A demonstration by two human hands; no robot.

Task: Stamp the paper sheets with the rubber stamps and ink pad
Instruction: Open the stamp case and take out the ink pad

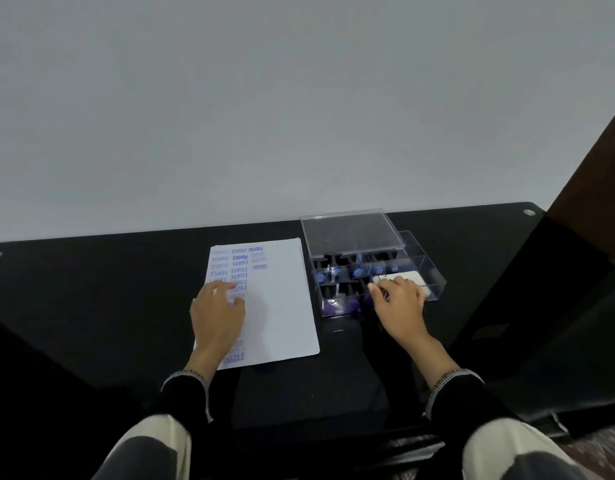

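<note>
Left hand (218, 311) rests flat, fingers relaxed, on stamped paper sheets (282, 306); right hand (399, 301) curls over the white ink pad (408, 278) in a clear box (434, 271) near the tabletop's (91, 289) far edge.

White paper sheet stack w/ blue stamp marks (278, 306) lies on black glossy table (91, 289), centre-left; clear plastic compartment box (368, 271) sits just right of it, lid (351, 230) raised at the back, near the wall. Black-handled rubber stamps (337, 271) stand in box's left and rear compartments, white rectangular ink pad (411, 277) in its front-right part. Left hand (217, 313) rests on sheet's left half, right hand (399, 303) at box's front-right, fingers on the pad.
</note>
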